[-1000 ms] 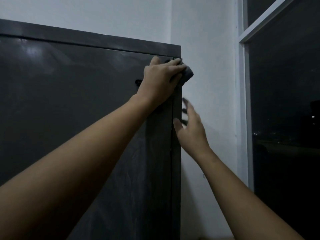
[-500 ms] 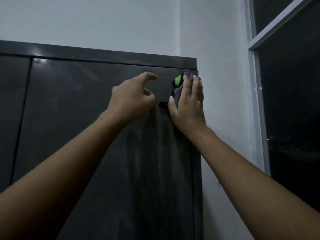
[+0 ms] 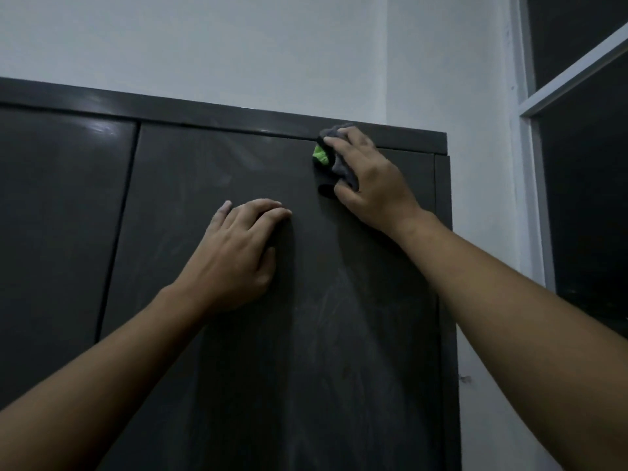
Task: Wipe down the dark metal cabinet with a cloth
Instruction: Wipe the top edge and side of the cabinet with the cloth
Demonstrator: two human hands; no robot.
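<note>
The dark metal cabinet (image 3: 176,205) fills the lower left and middle of the view, with two doors and a top rail. My right hand (image 3: 370,185) presses a bunched grey cloth (image 3: 339,164) with a green patch against the right door, just under the top rail, fingers curled over it. My left hand (image 3: 238,253) rests on the same door lower down and to the left, fingers bent, nothing in it. Faint wipe streaks show on the door below both hands.
A pale wall (image 3: 238,45) rises behind and to the right of the cabinet. A window (image 3: 584,198) with a light frame and dark glass stands at the far right, close to the cabinet's right side.
The cloth passed from my left hand to my right hand. My right hand has carried it leftward along the top of the door, and my left hand has dropped lower onto the door.
</note>
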